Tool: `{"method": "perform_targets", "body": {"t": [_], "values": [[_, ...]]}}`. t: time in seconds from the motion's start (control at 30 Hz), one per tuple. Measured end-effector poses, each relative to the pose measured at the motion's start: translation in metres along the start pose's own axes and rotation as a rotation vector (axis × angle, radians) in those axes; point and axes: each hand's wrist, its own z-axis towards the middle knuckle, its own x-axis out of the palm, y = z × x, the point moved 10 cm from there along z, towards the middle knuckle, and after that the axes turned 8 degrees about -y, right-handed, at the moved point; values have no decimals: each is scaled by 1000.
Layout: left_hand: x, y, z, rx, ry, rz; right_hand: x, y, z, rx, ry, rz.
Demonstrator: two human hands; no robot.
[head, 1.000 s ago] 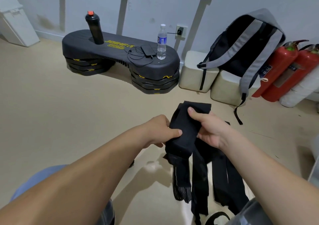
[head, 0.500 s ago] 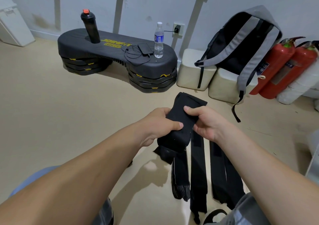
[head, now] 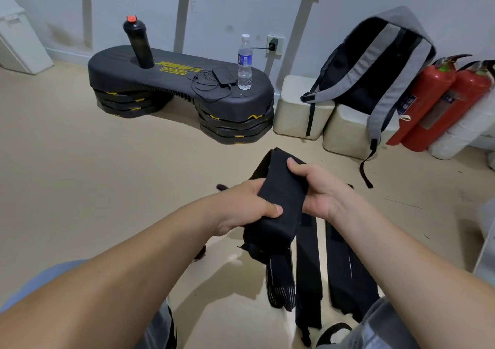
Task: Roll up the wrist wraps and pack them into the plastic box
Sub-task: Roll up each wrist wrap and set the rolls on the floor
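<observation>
Both hands, left hand (head: 242,209) and right hand (head: 321,192), grip a folded black fabric wrist wrap (head: 278,201) between them above the floor (head: 80,174), more black straps (head: 308,268) hanging below, with a long black exercise platform (head: 171,86) behind and a grey backpack (head: 380,62) rightward.

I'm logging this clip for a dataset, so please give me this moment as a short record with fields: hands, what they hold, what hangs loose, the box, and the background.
left hand: closed on the near side of the wrist wrap, thumb on top
right hand: closed on the wrap's far side, thumb near its upper end
wrap state: black, folded flat between the hands, not a tight roll
loose straps: black tails hanging below the hands
plastic box: not seen in this view
background: black step platform, water bottle, grey backpack, red extinguishers
</observation>
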Motion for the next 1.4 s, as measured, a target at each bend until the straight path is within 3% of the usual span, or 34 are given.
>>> {"method": "perform_targets", "body": {"t": [0.17,0.27,0.4,0.6,0.73,0.9,1.0,1.07,1.3,1.4], "values": [[1,10,2,-36,-4,124,0,3,4,-50,-7,-39],[-14,2,6,-63,-108,-20,4,12,2,-153,44,-74],[-26,-12,7,-59,-193,-270,17,7,-10,-233,182,-301],[-48,-8,12,-29,-369,-310,29,-17,-29,-130,285,-526],[-61,-14,11,55,-438,-311,31,-9,-25,-156,220,-383],[-35,-13,8,80,-321,-326,21,4,-17,-432,-66,-487],[-32,-12,7,30,-304,-440,29,11,-30,-659,-111,-598],[-33,-13,8,11,-302,-477,34,12,-33,-712,-82,-647],[-48,-13,7,42,-419,-382,38,5,-32,-650,-7,-743],[-42,-16,5,76,-371,-314,28,-2,-24,-379,-54,-485]]}}
